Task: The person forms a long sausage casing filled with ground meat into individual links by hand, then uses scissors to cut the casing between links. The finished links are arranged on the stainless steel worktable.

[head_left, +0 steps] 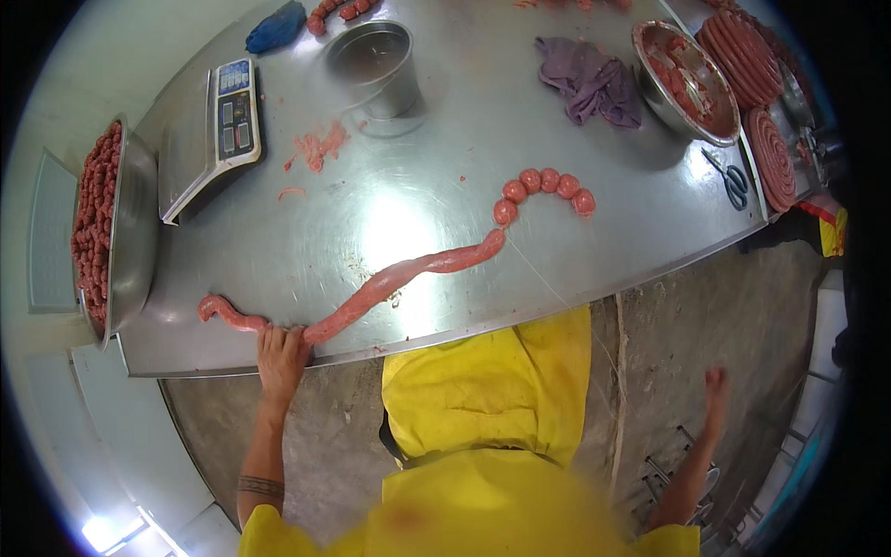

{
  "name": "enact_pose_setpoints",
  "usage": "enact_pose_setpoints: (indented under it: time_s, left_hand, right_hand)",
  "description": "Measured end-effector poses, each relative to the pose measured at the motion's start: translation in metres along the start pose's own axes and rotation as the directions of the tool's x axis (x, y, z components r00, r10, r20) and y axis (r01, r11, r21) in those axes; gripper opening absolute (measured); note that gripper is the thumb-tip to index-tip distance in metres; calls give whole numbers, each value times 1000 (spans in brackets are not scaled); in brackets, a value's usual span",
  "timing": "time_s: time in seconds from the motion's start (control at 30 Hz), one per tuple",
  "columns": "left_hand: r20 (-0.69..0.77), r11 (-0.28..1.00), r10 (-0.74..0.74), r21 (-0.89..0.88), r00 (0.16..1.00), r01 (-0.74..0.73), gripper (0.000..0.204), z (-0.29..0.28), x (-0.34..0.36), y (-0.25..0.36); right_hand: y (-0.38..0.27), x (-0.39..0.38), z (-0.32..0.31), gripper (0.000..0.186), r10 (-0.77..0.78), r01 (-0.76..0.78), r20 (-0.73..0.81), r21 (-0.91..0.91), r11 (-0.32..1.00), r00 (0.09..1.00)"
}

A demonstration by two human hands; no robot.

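Observation:
A long raw sausage (394,278) lies slantwise across the metal table. Near the table's front edge my left hand (281,351) is closed around it, and a thinner curled tail (223,311) of casing sticks out to the left of the fingers. The sausage's far end runs into a curved row of several small round links (531,181). From the joint between them a thin string (548,283) stretches down to the right past the table edge. My right hand (716,390) is out to the right, off the table and over the floor. Motion smears its fingers, and any hold on the string cannot be made out.
A scale (209,139) and a steel basin (135,223) heaped with small links stand at left. Farther back are a metal pot (394,88), meat scraps (320,146) and a purple cloth (594,84). To the right sit a meat bowl (719,133), scissors (733,181) and coiled sausages (770,158).

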State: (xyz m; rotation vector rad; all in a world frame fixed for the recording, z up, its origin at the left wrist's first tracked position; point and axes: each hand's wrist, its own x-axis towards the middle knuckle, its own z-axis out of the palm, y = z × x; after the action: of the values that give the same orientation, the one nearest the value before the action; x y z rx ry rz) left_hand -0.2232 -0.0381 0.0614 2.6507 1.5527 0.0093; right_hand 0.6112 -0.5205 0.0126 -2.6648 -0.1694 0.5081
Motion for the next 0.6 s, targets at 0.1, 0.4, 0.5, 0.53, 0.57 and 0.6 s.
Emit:
enact_pose_setpoints:
  time_s: [0.1, 0.4, 0.5, 0.53, 0.57, 0.6]
  left_hand:
    - [272, 966, -121, -191, 955, 176, 21, -27, 35, -3]
    - [-197, 923, -201, -367, 960, 118, 14, -195, 122, 35]
    - [-233, 808, -352, -565, 907, 169, 19, -168, 108, 46]
    - [-173, 691, -438, -692, 882, 208, 21, -147, 96, 49]
    - [-291, 925, -220, -365, 931, 105, 29, -120, 86, 56]
    - [-366, 995, 91, 2, 926, -96, 38, -92, 77, 62]
  right_hand:
    - [-206, -22, 118, 42, -622, 611, 38, 154, 777, 782]
    - [-514, -123, 237, 38, -927, 913, 224, -348, 212, 300]
    - [-504, -73, 222, 33, -948, 906, 154, -368, 208, 280]
    - [-501, -56, 213, 34, -939, 899, 165, -375, 224, 303]
    - [-501, -45, 205, 35, -944, 893, 131, -385, 232, 301]
    - [-503, -44, 202, 37, -920, 868, 146, -411, 278, 363]
